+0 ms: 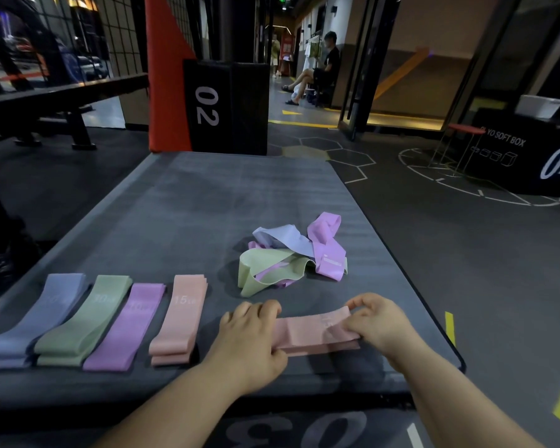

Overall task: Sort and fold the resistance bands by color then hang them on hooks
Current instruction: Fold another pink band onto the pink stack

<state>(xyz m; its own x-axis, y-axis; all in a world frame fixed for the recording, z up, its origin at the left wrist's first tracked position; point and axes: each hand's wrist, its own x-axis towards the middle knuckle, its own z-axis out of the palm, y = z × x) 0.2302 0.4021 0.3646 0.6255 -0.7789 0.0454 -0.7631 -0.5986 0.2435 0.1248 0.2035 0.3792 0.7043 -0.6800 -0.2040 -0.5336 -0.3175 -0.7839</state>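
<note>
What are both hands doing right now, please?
Left hand: grips the left end of the pink band.
Right hand: pinches its right end.

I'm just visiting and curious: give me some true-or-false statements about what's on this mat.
1. Both the left hand and the right hand hold a pink band on the mat. True.
2. The loose pile contains only green bands. False: lilac and pale blue ones are tangled in too.
3. Four folded stacks lie in a row left of the hands. True.
4. The pink stack sits at the row's far-left end. False: the blue stack does; pink is nearest the hands.
</note>
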